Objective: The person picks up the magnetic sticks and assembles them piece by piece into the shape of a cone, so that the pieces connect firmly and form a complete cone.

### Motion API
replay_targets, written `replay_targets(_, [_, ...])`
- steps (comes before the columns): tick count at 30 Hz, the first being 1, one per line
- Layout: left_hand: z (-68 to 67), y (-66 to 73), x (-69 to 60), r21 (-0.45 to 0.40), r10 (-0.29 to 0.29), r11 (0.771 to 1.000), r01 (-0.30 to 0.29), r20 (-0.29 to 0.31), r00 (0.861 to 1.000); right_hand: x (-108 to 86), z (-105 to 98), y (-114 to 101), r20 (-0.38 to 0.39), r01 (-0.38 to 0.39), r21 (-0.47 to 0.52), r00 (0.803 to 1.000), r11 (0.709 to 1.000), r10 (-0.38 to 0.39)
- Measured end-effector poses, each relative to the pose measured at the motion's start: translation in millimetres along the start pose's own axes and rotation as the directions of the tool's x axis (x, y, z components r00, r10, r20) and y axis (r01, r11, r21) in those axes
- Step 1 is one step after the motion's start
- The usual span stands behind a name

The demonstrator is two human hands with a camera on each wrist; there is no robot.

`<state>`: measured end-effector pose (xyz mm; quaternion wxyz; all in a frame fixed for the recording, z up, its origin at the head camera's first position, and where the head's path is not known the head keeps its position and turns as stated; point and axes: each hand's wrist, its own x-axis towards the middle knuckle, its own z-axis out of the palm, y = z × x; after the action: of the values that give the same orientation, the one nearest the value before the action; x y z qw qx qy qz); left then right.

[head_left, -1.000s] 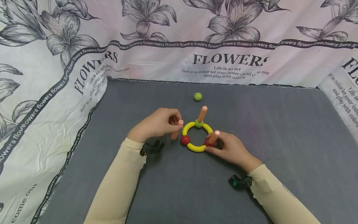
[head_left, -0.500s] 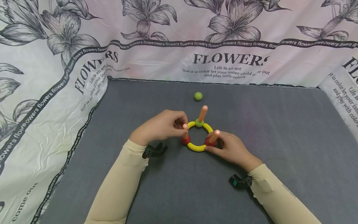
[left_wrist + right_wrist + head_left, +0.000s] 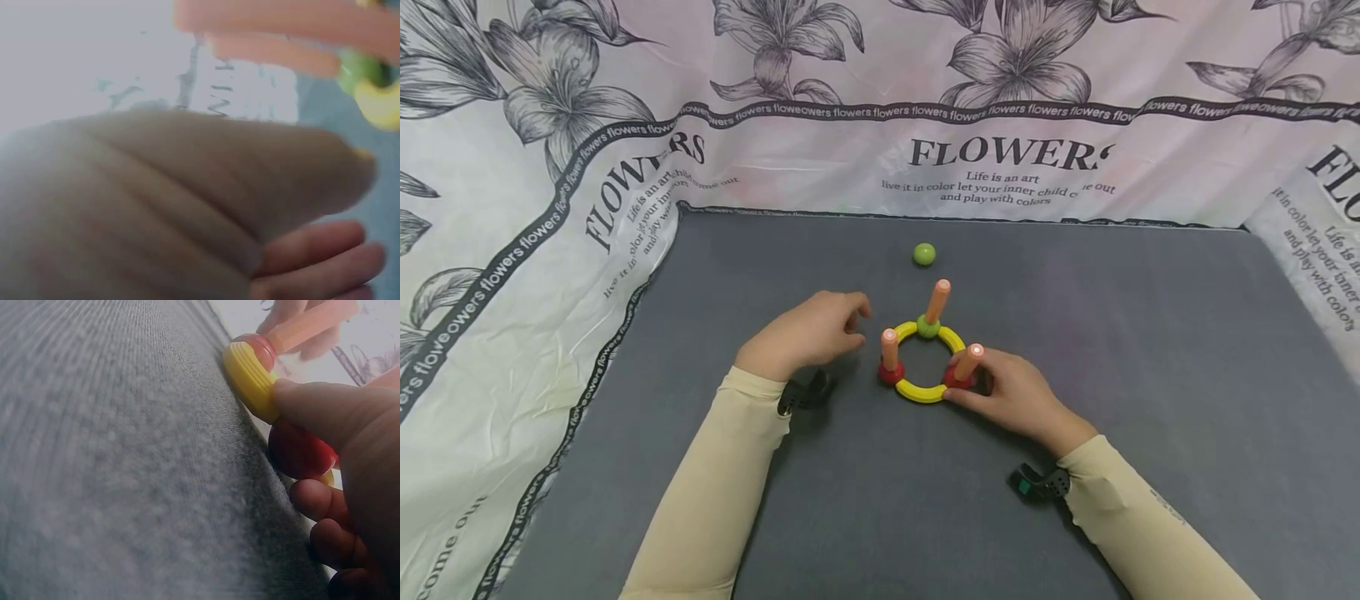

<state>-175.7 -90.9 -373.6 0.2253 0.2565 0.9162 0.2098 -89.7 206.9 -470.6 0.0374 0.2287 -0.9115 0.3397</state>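
Note:
A ring of yellow curved pieces (image 3: 921, 392) lies on the table, joined by a green ball (image 3: 928, 326) at the back and two red balls (image 3: 891, 374) in front. From each ball rises an orange rod (image 3: 890, 350), the right one tilted. My right hand (image 3: 1018, 396) grips the ring at the right red ball (image 3: 300, 450), its thumb on a yellow piece (image 3: 250, 384). Left of the ring, my left hand (image 3: 805, 333) is apart from it and holds nothing, thumb and fingers separated. In the left wrist view the hand is blurred.
A loose green ball (image 3: 924, 254) sits on the grey table (image 3: 1112, 333) behind the ring. Flower-printed cloth (image 3: 820, 158) stands along the back and left edges. Each wrist wears a black strap (image 3: 1037, 482).
My left hand brought an orange rod to the left red ball, let go of it there and drew back left. The rod now stands in that ball. My right hand keeps its grip.

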Motion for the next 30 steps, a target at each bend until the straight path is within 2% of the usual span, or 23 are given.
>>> replay_targets(4, [-2.5,-9.6,28.3,0.08,-0.007,0.997,0.009,-0.024,1.0,1.6,1.1,0.5,0.001,-0.005,0.002,1.0,1.0,0.005])
replay_targets(7, [-6.2,-12.7,58.1,0.102,0.042,0.994,-0.039,-0.018,0.999,1.8,0.8,0.9,0.005,-0.015,-0.008,1.0,1.0,0.015])
replay_targets(11, [-12.5,-10.1,96.0,0.08,0.117,0.99,-0.115,-0.027,0.993,-0.3,-1.0,2.1,0.002,-0.029,-0.018,1.0,0.999,0.029])
replay_targets(15, [-18.9,-4.0,122.0,0.088,0.166,0.983,-0.162,-0.03,0.986,-1.1,-1.2,2.2,0.007,-0.037,-0.004,0.999,0.999,0.037])
replay_targets(19, [-28.5,4.5,135.4,0.154,0.183,0.972,-0.18,-0.01,0.983,3.2,-2.9,2.4,0.0,-0.035,0.001,0.999,0.999,0.035])
replay_targets(22, [-30.8,8.3,139.3,0.217,0.179,0.959,-0.18,0.025,0.984,4.7,-2.2,2.5,-0.013,-0.029,0.002,0.999,1.0,0.029])
replay_targets(26, [-23.6,5.9,142.3,0.289,0.199,0.934,-0.211,0.073,0.977,3.8,0.6,3.1,-0.013,-0.028,-0.012,1.0,1.0,0.028])
replay_targets(28, [-17.2,3.6,143.5,0.303,0.216,0.926,-0.225,0.064,0.974,2.2,0.7,3.7,-0.011,-0.037,-0.019,0.999,0.999,0.037])
replay_targets(30, [-12.9,1.5,144.0,0.318,0.235,0.919,-0.231,0.027,0.972,2.9,-1.4,5.1,-0.015,-0.041,-0.031,0.999,0.999,0.041])
